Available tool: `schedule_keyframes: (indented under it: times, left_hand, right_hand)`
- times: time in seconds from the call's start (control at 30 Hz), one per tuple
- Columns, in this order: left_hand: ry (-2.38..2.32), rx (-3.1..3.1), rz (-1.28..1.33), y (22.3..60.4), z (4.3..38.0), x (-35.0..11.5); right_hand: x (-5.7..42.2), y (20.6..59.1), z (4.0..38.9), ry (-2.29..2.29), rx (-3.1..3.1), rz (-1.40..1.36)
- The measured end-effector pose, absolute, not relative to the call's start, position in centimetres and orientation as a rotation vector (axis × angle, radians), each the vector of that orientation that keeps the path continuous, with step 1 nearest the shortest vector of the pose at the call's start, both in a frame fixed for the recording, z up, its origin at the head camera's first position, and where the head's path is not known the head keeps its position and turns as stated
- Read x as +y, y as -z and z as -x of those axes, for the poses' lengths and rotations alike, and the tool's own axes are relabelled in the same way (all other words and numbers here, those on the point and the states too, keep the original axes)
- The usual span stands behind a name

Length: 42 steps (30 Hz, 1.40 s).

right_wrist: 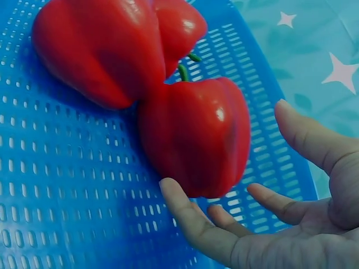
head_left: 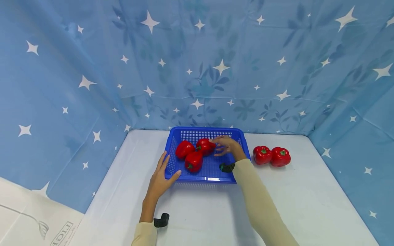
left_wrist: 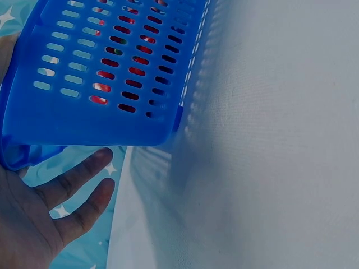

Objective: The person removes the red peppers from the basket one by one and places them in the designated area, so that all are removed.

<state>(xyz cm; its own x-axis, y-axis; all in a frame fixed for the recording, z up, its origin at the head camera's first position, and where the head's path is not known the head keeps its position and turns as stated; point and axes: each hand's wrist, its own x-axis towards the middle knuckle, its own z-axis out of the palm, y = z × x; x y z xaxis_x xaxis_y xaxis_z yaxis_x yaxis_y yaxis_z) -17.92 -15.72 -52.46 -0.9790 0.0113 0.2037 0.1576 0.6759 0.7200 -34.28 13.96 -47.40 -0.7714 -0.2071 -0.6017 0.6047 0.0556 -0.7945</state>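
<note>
A blue plastic basket (head_left: 212,180) with slotted walls stands on the white table. Three red bell peppers with green stems lie in its left and middle part: one at left (head_left: 184,149), one in front (head_left: 194,162) and one at the back (head_left: 205,147). My left hand (head_left: 158,181) is at the basket's front left corner, its fingers extended and spread along the outside and its thumb at the rim. Inside the basket, my right hand (head_left: 227,145) is just right of the back pepper. Its fingers are spread and relaxed around empty space, close to that pepper (right_wrist: 196,137).
Two more red bell peppers, a left one (head_left: 262,155) and a right one (head_left: 280,156), sit side by side on the table (head_left: 307,205), right of the basket. A blue star-patterned curtain (head_left: 197,68) hangs behind the table and along both sides.
</note>
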Motion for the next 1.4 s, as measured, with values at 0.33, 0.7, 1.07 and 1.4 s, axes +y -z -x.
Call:
schedule_keyframes:
  times: [0.33,0.7,1.07,1.4]
  left_hand:
    - [1.197,-2.702,0.137,52.5,17.9,-15.7]
    - [1.171,-2.692,0.135,52.5,17.9,-15.8]
    - [1.208,-2.699,0.129,52.7,17.8,-15.7]
    - [1.206,-2.696,0.137,52.7,18.0,-15.7]
  right_hand:
    - [12.5,48.1,34.2,1.736,1.812,-0.452]
    - [10.8,48.0,33.8,1.682,1.925,-0.41]
    - [10.1,48.6,33.5,1.623,2.001,-0.418]
    - [9.8,48.9,33.7,1.612,2.05,-0.373]
